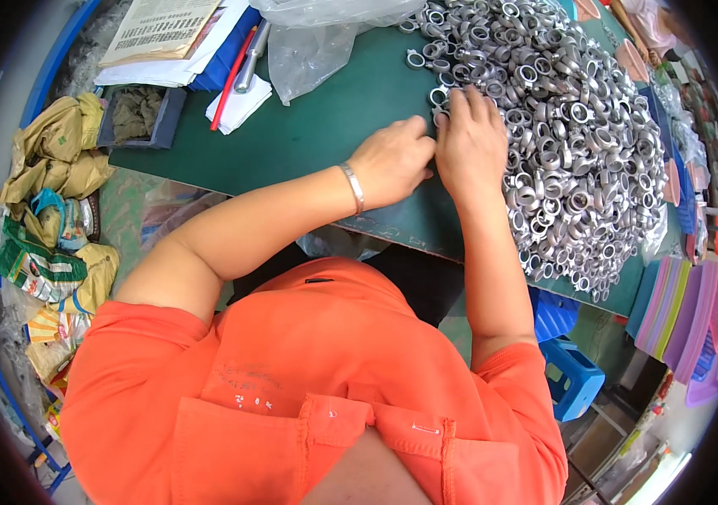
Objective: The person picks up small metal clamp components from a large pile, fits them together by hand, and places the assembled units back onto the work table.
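A big heap of grey metal ring clamps, each a ring with a small lug, covers the right side of the green table. My right hand reaches to the heap's left edge, its fingers stretched forward and their tips at the rings. Just left of it, my left hand is closed with the fingers curled; whatever it may hold is hidden. The two hands almost touch. A metal bracelet circles my left wrist.
On the green table top lie a red pencil, a metal-handled tool, papers and a clear plastic bag. A grey box sits at the left corner. A blue stool stands below right.
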`<state>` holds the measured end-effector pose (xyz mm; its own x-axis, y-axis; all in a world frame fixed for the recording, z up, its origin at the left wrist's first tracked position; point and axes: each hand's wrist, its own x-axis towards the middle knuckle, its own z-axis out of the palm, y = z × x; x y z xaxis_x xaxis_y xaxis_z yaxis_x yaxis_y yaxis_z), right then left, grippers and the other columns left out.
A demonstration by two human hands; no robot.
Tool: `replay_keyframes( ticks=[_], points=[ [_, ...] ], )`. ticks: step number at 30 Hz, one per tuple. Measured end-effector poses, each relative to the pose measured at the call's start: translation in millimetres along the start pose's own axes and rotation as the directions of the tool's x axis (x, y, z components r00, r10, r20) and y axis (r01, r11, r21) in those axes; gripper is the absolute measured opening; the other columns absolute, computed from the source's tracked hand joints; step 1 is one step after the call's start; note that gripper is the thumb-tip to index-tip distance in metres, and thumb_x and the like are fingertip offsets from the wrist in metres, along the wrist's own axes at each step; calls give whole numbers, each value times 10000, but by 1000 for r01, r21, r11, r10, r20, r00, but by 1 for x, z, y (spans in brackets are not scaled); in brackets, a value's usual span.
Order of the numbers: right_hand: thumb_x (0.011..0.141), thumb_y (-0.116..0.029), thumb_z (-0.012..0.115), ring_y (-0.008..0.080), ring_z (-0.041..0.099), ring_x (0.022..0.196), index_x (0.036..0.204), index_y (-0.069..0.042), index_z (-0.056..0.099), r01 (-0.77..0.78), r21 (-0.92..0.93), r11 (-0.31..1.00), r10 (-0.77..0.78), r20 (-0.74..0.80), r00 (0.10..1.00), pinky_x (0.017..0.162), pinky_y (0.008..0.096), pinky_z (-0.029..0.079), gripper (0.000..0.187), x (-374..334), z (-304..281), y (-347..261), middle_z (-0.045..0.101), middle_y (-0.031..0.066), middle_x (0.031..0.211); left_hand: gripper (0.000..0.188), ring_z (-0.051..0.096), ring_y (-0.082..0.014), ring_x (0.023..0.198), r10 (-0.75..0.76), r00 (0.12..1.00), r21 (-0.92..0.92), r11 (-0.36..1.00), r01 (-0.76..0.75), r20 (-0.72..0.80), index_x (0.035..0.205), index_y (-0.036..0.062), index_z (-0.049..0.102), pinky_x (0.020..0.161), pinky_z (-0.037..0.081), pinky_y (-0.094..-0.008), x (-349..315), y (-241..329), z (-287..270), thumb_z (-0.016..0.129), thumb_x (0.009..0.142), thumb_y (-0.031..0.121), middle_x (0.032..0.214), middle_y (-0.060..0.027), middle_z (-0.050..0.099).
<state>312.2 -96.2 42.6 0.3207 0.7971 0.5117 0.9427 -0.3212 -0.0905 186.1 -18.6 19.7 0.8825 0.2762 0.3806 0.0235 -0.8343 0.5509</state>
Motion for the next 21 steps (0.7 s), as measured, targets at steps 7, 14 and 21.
replay_keyframes(
  ticks=[7,14,21],
  points=[
    [820,-328,665,307,503,1106,1158,-97,590,-40,-42,998,50,273,961,850,537,398,415,-10,1,-27,550,59,1182,250,580,-195,750,-322,946,-234,918,321,38,920,49,650,676,492,-329,-50,-5,-53,787,727,131,867,-73,552],
    [781,-192,694,288,501,1108,1068,-113,607,120,348,930,-190,174,966,912,466,326,310,-65,-15,-51,556,45,1185,282,647,-191,992,-641,677,-836,99,540,362,1173,-70,584,887,538,-297,-78,-2,-65,594,902,7,1090,-154,644],
    [774,-192,719,254,544,1107,994,-97,665,62,462,885,-71,2,997,974,395,291,246,-73,-20,-40,618,66,1107,295,638,-195,1026,-639,716,-837,201,508,281,1177,-62,583,905,520,-289,-82,-2,-61,599,884,-33,1121,-140,638]
  ],
)
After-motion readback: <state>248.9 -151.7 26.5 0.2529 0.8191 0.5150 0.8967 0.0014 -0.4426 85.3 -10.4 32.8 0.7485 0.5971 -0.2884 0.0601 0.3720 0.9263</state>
